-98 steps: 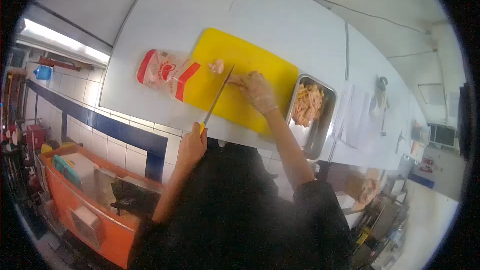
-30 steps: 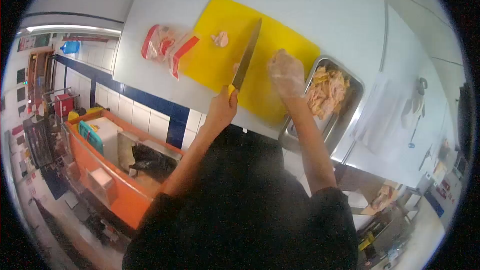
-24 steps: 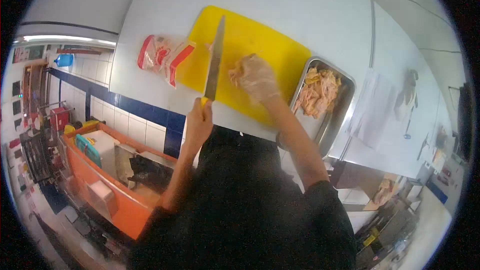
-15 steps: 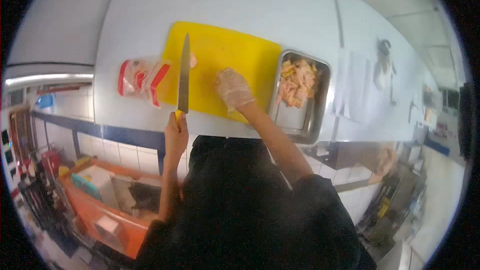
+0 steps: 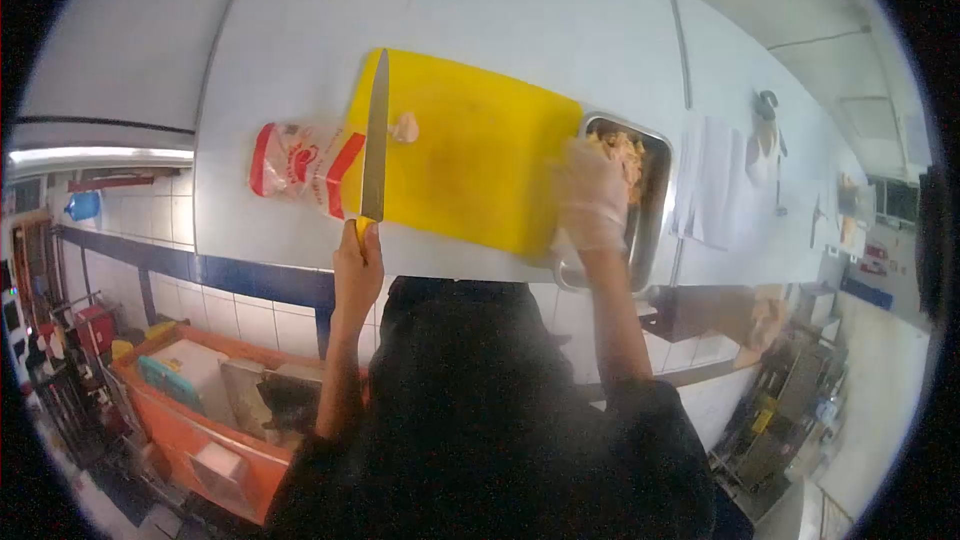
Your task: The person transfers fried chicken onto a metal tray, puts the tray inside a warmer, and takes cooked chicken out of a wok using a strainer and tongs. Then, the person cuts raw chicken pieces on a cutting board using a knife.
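Note:
My left hand (image 5: pixel 358 258) is closed round the yellow handle of a long knife (image 5: pixel 376 140). Its blade points up over the left edge of the yellow cutting board (image 5: pixel 470 155). Close to the right of the blade lies a small pale piece of meat (image 5: pixel 405 127). Over the left side of the metal tray (image 5: pixel 657 210) is my right hand (image 5: pixel 592 195), in a clear glove. Motion smears its fingers, and whatever they hold cannot be made out. Beyond it, cut meat (image 5: pixel 628 155) shows in the tray, partly covered by the hand.
A red and clear plastic bag (image 5: pixel 300 165) touches the board's left side on the white table (image 5: pixel 480 10). Papers (image 5: pixel 712 180) and a utensil (image 5: pixel 766 140) lie right of the tray. An orange container (image 5: pixel 190 430) stands below at the left.
My right hand has moved right, from the board to the tray. My left hand still grips the knife, upright at the board's left. The camera view has shifted and turned.

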### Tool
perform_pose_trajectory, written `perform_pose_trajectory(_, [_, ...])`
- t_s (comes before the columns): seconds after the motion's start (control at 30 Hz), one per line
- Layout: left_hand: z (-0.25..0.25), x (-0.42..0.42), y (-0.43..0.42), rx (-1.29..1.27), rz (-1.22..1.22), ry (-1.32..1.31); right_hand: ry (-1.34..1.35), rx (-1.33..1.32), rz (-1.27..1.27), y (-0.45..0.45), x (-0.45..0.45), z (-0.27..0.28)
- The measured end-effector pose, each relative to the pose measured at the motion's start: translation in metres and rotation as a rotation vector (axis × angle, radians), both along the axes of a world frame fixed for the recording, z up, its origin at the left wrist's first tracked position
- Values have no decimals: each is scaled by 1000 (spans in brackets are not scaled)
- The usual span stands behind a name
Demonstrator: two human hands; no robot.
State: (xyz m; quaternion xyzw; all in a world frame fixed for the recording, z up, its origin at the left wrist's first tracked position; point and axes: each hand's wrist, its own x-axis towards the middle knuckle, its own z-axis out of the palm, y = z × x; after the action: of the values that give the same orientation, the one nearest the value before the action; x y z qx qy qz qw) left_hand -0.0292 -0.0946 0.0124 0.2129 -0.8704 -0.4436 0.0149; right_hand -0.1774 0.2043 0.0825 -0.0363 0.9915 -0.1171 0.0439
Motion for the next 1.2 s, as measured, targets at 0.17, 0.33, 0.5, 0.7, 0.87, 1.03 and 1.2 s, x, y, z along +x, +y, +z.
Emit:
perform_pose_trajectory(0.17, [32, 6, -6, 29, 67, -62, 157, -531, 625, -130, -61, -113])
perform_pose_trajectory(0.33, [34, 24, -12, 6, 104, -29, 108, -418, 637, -177, -75, -115])
perform_pose_trajectory(0.5, [21, 40, -9, -14, 55, -82, -291, -445, 326, -156, -67, -76])
perform_pose_trajectory(0.7, [19, 38, -8, 31, -26, -155, -473, -1345, 92, -125, -60, -85])
perform_pose_trajectory(0.87, [24, 35, -7, 48, -36, -177, -667, -1441, 118, -109, -65, -103])
perform_pose_trajectory(1.03, [26, 35, -6, 50, -32, -139, -613, -1200, -63, -129, -49, -58])
perform_pose_trajectory(1.2, [24, 38, -7, 41, -24, -172, -250, -1000, 362, -128, -39, -68])
